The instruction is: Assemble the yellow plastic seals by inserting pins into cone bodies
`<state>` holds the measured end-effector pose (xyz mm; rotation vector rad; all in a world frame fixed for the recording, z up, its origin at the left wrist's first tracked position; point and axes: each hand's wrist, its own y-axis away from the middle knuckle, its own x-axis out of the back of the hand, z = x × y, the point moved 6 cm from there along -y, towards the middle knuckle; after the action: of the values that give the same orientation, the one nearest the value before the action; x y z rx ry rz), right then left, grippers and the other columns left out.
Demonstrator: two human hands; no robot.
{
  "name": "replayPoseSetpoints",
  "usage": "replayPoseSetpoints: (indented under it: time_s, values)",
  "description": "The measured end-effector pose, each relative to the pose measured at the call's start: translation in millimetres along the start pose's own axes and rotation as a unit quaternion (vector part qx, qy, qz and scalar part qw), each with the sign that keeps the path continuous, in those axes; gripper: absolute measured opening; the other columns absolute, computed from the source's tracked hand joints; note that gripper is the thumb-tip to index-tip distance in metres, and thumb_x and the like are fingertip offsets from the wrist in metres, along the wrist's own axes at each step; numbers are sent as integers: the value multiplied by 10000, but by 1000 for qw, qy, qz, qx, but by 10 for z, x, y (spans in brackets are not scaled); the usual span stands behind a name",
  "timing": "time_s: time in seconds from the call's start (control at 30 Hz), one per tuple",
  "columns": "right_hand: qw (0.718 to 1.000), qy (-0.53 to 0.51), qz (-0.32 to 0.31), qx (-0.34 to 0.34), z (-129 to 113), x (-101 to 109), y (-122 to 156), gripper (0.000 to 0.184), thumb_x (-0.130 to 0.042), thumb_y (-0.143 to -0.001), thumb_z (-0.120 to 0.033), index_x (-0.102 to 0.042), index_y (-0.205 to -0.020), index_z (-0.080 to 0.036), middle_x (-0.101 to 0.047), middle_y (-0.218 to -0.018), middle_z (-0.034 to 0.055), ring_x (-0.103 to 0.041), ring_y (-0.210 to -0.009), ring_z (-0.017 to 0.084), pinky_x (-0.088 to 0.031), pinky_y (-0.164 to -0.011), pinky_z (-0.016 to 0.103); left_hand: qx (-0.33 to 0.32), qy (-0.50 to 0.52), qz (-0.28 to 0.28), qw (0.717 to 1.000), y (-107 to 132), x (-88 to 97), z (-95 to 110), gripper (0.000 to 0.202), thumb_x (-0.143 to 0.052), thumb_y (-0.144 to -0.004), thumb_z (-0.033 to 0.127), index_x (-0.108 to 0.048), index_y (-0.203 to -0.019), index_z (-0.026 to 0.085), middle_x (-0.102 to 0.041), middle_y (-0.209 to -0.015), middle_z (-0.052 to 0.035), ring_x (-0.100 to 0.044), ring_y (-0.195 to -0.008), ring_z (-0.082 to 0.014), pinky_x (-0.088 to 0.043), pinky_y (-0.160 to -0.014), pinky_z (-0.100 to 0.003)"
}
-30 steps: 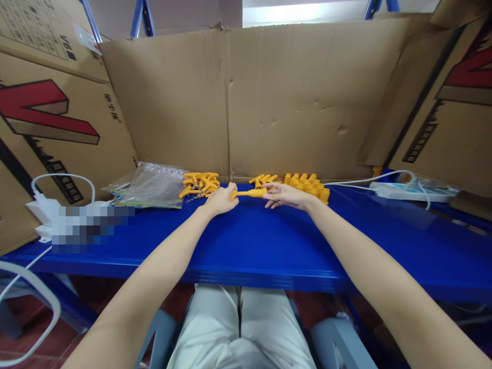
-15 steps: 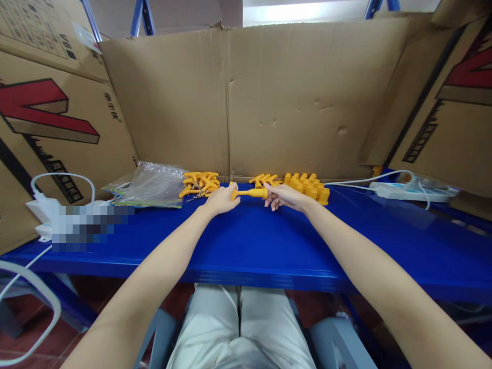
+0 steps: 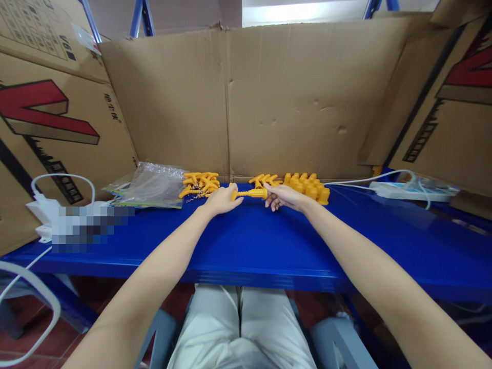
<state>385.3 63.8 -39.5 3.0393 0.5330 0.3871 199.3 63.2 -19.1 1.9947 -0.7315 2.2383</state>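
Both hands meet at the far middle of the blue table [image 3: 269, 246]. My left hand [image 3: 221, 201] is closed round the left end of a yellow ribbed plastic piece [image 3: 249, 193]. My right hand [image 3: 286, 197] pinches its thicker right end with the fingers. The piece lies level just above the table. A heap of thin yellow pieces [image 3: 200, 183] sits left of my left hand. A row of blocky yellow pieces [image 3: 307, 184] stands just behind my right hand, with a few more thin yellow pieces [image 3: 265, 179] beside them.
Cardboard walls [image 3: 292, 97] close off the back and both sides. A clear plastic bag [image 3: 149, 187] lies at the left. A white charger and cable [image 3: 42, 207] sit at the far left, a white power strip [image 3: 407, 191] at the right. My knees are below the table edge.
Almost nothing has moved. My right hand has pulled its fingers together slightly on the end of the yellow piece, and my left hand's fingers have shifted a little along it.
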Motion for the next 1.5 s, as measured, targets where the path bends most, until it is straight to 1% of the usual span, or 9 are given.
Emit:
replayPoseSetpoints:
  time_s: [0.23, 0.33, 0.43, 0.6, 0.93, 1.13, 1.27, 1.33, 1.5]
  values:
    - [999, -7, -35, -18, 68, 48, -36, 390, -460, -917, -541, -601, -942, -179, -709, -764, 71, -634, -536, 121, -510, -522, 230, 0, 6, -4, 1000, -3, -11, -13, 366, -461, -857, 484, -506, -1106, 219, -683, -904, -90, -657, -849, -270, -445, -695, -320]
    - [998, -16, -52, 9, 69, 79, -70, 286, -600, -873, -424, -601, -1040, -191, -711, -957, 77, -682, -660, 133, -540, -596, 230, 0, 6, -3, 1000, -2, -10, -13, 366, -460, -856, 481, -506, -1105, 216, -684, -908, -94, -657, -853, -272, -445, -693, -319]
    - [998, -13, -59, 31, 59, 88, -86, 317, -686, -820, -295, -592, -1104, -191, -683, -1075, 85, -696, -735, 132, -546, -626, 212, -1, 4, -4, 1000, -4, -11, -11, 365, -458, -857, 483, -504, -1100, 215, -682, -900, -91, -657, -854, -269, -441, -686, -311]
    - [998, -7, -39, 43, 36, 81, -88, 238, -709, -797, -229, -628, -1010, -159, -701, -990, 86, -690, -729, 126, -540, -602, 185, -6, 3, -6, 1000, -5, -11, -4, 359, -449, -860, 483, -503, -1093, 215, -679, -892, -91, -655, -847, -266, -437, -679, -309]
    - [999, -24, -36, 33, 19, 52, -66, 214, -592, -899, -329, -652, -970, -136, -718, -894, 96, -664, -668, 120, -539, -607, 209, -1, 13, -7, 1000, 3, -1, -3, 351, -457, -858, 478, -505, -1092, 222, -677, -879, -76, -652, -839, -252, -435, -681, -304]
    - [999, -53, -5, -10, -33, 75, 16, 442, -311, -997, -446, -528, -1224, -135, -681, -1058, 142, -685, -704, 143, -527, -617, 237, -7, 8, -5, 1000, -1, -8, -6, 354, -451, -857, 482, -506, -1086, 217, -675, -892, -83, -652, -856, -264, -433, -674, -305]
    - [999, -49, -15, 16, -32, 165, -3, 320, -576, -908, -292, -557, -1210, -190, -658, -1174, 118, -697, -806, 150, -542, -686, 239, -6, 10, -7, 1000, -1, -11, -5, 340, -450, -858, 471, -510, -1075, 217, -675, -883, -85, -652, -853, -270, -434, -676, -311]
    - [999, -30, -20, 29, -6, 207, -33, 408, -687, -815, -192, -575, -1206, -212, -670, -1165, 100, -698, -850, 157, -549, -713, 244, -4, 8, -9, 1000, 0, -13, -4, 333, -453, -857, 469, -513, -1070, 220, -674, -877, -80, -652, -851, -266, -437, -682, -312]
    - [999, -13, -3, 35, 31, 245, -79, 389, -721, -779, -180, -611, -1152, -184, -700, -1084, 104, -702, -836, 163, -557, -707, 250, -3, 14, -10, 1000, -5, -13, -3, 341, -464, -852, 478, -515, -1069, 220, -674, -873, -78, -650, -847, -264, -440, -685, -314]
